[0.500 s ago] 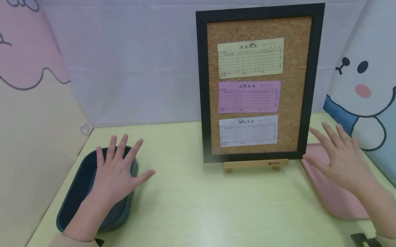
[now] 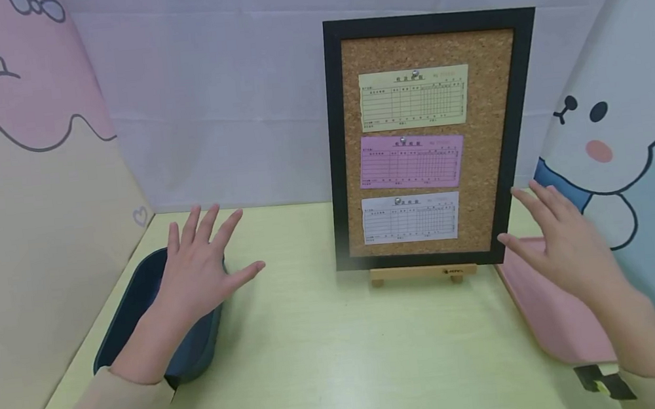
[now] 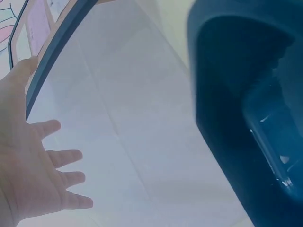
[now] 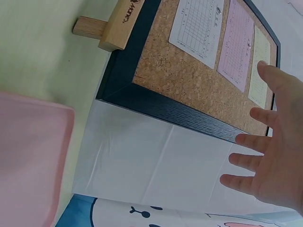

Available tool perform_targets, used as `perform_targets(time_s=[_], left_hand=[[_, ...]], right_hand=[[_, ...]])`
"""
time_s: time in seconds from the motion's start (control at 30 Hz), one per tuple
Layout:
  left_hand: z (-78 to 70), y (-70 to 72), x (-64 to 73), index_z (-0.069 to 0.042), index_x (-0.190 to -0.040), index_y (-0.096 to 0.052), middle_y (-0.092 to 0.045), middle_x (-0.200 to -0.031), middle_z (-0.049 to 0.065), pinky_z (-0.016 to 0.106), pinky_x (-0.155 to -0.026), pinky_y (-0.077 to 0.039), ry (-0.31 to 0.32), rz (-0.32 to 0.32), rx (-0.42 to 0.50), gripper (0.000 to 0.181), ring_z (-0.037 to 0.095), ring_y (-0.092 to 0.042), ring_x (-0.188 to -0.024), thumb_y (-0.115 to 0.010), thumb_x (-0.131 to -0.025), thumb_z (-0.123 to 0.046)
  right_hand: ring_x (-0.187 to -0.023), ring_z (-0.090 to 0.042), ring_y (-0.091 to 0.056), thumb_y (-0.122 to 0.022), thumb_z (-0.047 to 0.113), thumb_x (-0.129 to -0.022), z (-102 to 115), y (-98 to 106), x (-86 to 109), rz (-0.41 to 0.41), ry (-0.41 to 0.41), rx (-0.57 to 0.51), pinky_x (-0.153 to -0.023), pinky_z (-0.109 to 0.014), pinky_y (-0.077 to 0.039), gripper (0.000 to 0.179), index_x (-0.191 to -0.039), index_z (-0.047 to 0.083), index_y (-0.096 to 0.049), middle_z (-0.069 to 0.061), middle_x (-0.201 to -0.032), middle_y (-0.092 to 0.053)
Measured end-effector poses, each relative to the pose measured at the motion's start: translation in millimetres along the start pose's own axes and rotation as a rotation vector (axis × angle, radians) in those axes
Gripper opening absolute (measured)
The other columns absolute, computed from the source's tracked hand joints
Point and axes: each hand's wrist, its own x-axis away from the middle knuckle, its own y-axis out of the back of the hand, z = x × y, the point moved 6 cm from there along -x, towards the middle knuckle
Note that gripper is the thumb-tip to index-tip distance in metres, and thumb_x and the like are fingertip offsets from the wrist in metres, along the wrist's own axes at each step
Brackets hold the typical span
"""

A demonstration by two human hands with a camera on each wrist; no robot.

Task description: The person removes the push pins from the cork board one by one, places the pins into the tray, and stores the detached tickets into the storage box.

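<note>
My left hand point(image 2: 198, 276) hovers over a dark blue plastic bin point(image 2: 131, 315), fingers spread and holding nothing. On the other side my right hand point(image 2: 575, 253), also spread and free of any object, is above a pink tray point(image 2: 551, 314), with its fingertips near the board's lower right edge. Between them stands a black-framed cork board point(image 2: 494, 129). Three paper slips are pinned to it, each with a round-headed pin: a yellow slip point(image 2: 415, 98) on top, a purple slip point(image 2: 412, 162) in the middle and a white slip point(image 2: 412, 218) lowest.
A small wooden easel point(image 2: 423, 272) carries the board on the pale table point(image 2: 342, 361). White cloth point(image 2: 205, 98) hangs behind. Cartoon-printed panels close in the left and right sides. The bin stands beside the left panel, the tray by the right one.
Both hands have risen a little, farther up in the head view. The left hand has also shifted slightly right. The board, slips, bin and tray stay where they were.
</note>
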Motion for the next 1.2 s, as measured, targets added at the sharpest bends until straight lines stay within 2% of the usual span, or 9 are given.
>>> perform_targets(time_s=[0.27,0.67,1.03,1.2], left_hand=[[-11.0,15.6,-17.1,-0.019,-0.143,-0.037,-0.024,-0.152,0.017,0.064,-0.108,-0.008,-0.028,-0.077,0.043,0.081,0.037,-0.011,-0.143,-0.06,-0.079,-0.063],[-32.6,35.5,-49.4,-0.018,-0.142,-0.039,-0.021,-0.154,0.013,0.062,-0.109,-0.009,-0.047,-0.158,0.155,0.078,0.034,-0.01,-0.144,-0.063,-0.08,-0.059],[-56.8,47.4,-78.2,-0.02,-0.144,-0.035,-0.016,-0.156,0.01,0.056,-0.112,-0.007,-0.051,-0.206,0.306,0.078,0.03,-0.004,-0.145,-0.065,-0.081,-0.054],[-69.5,49.9,-93.4,-0.021,-0.146,-0.03,-0.014,-0.156,0.01,0.052,-0.114,-0.007,-0.041,-0.199,0.355,0.083,0.027,-0.003,-0.145,-0.067,-0.079,-0.055]], right_hand=[[-0.139,-0.042,-0.02,-0.063,0.04,-0.088,15.4,17.0,-16.3,-0.076,0.019,-0.036,-0.106,-0.063,-0.019,0.076,-0.15,0.02,-0.025,-0.02,-0.153,-0.024],[-0.133,-0.043,-0.031,-0.063,0.037,-0.089,39.8,42.1,-44.6,-0.173,-0.003,-0.07,-0.095,-0.066,-0.032,0.072,-0.149,0.021,-0.026,-0.013,-0.153,-0.027],[-0.126,-0.038,-0.044,-0.07,0.021,-0.085,63.7,68.6,-72.4,-0.402,0.121,-0.098,-0.101,-0.053,-0.037,0.062,-0.14,0.01,-0.043,-0.017,-0.138,-0.049],[-0.11,-0.038,-0.056,-0.07,0.019,-0.085,71.6,76.0,-87.6,-0.469,0.146,-0.12,-0.092,-0.051,-0.044,0.055,-0.135,0.007,-0.049,-0.017,-0.131,-0.056]])
